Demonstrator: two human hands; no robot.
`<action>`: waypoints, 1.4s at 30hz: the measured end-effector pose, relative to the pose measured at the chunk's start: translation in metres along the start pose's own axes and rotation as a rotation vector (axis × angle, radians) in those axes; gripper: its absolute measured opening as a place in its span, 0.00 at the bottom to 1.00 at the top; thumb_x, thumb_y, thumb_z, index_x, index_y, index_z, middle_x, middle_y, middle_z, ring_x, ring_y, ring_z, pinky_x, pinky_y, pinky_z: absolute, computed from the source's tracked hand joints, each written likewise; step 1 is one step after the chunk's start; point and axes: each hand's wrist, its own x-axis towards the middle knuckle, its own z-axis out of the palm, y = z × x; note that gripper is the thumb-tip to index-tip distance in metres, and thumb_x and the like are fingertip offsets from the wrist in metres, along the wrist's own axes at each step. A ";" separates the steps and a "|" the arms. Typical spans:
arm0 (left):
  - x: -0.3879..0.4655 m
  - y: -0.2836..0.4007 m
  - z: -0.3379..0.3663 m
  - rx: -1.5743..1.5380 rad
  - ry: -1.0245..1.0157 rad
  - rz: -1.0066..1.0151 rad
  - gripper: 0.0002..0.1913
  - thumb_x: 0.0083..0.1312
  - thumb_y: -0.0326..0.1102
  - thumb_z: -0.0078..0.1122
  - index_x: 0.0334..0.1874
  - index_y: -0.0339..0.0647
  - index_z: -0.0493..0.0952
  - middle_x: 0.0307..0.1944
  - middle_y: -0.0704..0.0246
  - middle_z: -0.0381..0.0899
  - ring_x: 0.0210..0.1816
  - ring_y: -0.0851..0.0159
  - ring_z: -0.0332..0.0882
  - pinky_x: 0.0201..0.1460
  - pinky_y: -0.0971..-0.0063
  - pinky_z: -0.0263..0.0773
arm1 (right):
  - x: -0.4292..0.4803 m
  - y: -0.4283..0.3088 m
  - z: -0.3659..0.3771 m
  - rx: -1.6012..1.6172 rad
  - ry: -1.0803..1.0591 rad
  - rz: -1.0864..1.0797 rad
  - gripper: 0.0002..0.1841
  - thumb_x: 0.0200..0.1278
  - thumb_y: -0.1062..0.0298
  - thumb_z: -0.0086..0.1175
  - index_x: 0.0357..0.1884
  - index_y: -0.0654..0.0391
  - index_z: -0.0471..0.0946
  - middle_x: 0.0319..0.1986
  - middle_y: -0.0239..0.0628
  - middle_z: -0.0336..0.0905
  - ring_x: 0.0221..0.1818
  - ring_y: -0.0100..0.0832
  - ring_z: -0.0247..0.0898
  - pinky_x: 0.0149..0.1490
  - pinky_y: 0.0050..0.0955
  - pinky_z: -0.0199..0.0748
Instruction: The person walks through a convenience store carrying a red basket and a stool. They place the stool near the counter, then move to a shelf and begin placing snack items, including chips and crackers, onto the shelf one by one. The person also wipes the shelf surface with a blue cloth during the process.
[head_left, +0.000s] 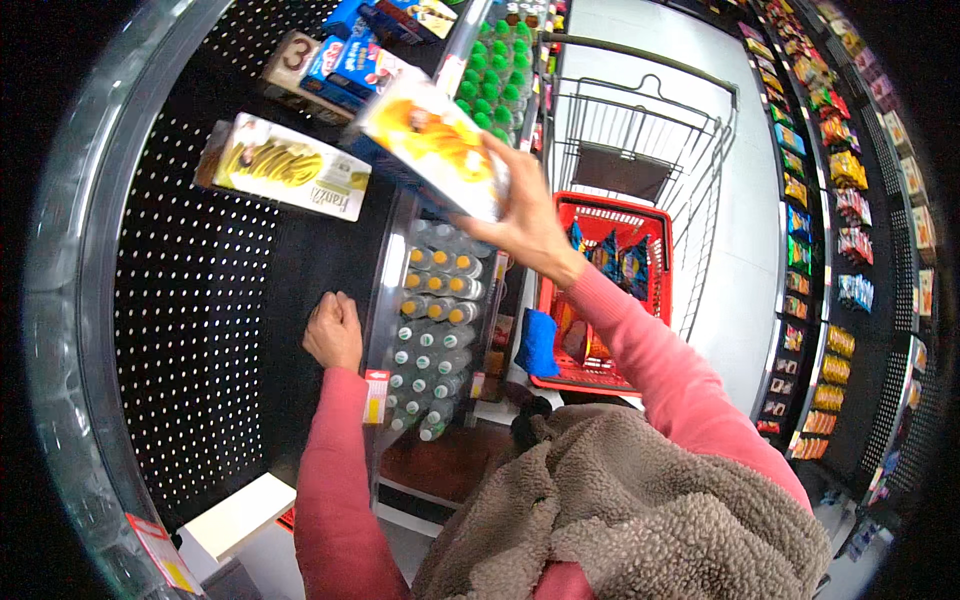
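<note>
My right hand (532, 214) grips one end of a white and yellow snack box (431, 146), slightly blurred, held over the front edge of a black shelf. On that shelf (289, 262), my left hand (334, 330) rests as a closed fist, with nothing visible in it. Beyond the fist lies a white box with a yellow-green cookie picture (292, 166), apart from the held box. Further along the shelf are a blue snack box (352, 60) and a pale brown box (291, 58), partly hidden behind it.
Below the shelf, bottles with orange caps (437, 283), white caps (424, 362) and green caps (495, 75) stand in rows. A red shopping basket (611, 201) holds packets, with a blue cloth (538, 343) at its side. A wire cart (637, 112) stands beyond; snack shelves (821, 225) line the right.
</note>
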 end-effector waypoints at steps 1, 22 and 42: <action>0.001 0.000 0.001 0.013 0.001 0.001 0.18 0.71 0.41 0.58 0.24 0.40 0.69 0.22 0.59 0.77 0.26 0.46 0.79 0.28 0.50 0.68 | -0.016 0.015 -0.022 -0.039 0.010 0.030 0.53 0.45 0.54 0.76 0.75 0.60 0.63 0.61 0.53 0.69 0.66 0.49 0.65 0.72 0.43 0.62; -0.002 -0.010 0.006 0.094 -0.050 -0.025 0.17 0.72 0.41 0.58 0.25 0.40 0.69 0.24 0.58 0.76 0.29 0.46 0.78 0.31 0.51 0.68 | -0.185 0.268 -0.232 -0.965 -0.107 0.923 0.48 0.46 0.49 0.75 0.71 0.45 0.67 0.54 0.55 0.75 0.61 0.55 0.69 0.66 0.48 0.69; 0.002 0.014 -0.012 -0.027 -0.019 -0.071 0.14 0.68 0.38 0.60 0.25 0.41 0.72 0.25 0.61 0.81 0.31 0.49 0.82 0.33 0.51 0.74 | 0.044 0.000 0.052 -0.023 -0.193 -0.178 0.59 0.44 0.54 0.81 0.78 0.60 0.59 0.70 0.50 0.67 0.71 0.47 0.64 0.74 0.43 0.60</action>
